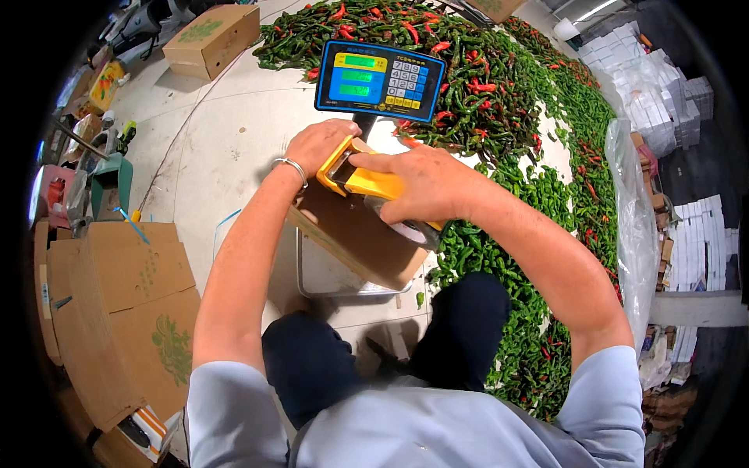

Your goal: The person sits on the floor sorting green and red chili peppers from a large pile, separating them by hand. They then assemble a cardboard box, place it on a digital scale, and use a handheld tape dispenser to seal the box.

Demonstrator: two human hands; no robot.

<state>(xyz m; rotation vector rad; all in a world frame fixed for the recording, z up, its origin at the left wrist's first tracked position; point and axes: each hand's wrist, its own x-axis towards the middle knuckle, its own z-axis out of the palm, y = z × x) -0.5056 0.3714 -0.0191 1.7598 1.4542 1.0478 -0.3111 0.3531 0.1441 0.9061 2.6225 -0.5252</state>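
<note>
Right hand grip: the right hand (425,183) is clenched over the yellow tape dispenser (367,181), fingers wrapped across its top, thumb side toward the person.
Tape dispenser: it sits on the upper edge of a brown cardboard box (355,238); its roll of tape (406,230) shows just below the right hand, partly hidden by the palm.
Left hand grip: the left hand (316,148) is curled against the far end of the dispenser and the box edge beside it; whether the fingers close around anything cannot be told, since they fold out of sight. A metal bangle (292,166) circles that wrist.
Cardboard box: it lies tilted on the steel platform (328,277) of a weighing scale, covering most of the pan, directly in front of the person's knees.
Scale display: a blue panel (380,80) with green screens and a keypad stands on a post just beyond the hands.
Peppers: a broad heap of green chilli peppers (507,101) with some red ones mixed in spreads over the floor behind the scale and down the person's right side, reaching beside the right knee.
Plastic sheet: a clear plastic bag (636,226) stands at the right rim of the heap.
Left side: flattened cardboard cartons (129,304) with green prints are stacked near the left elbow; a closed carton (212,39) rests farther off on the pale floor.
Right edge: stacks of white boxes (651,86) lie beyond the peppers.
</note>
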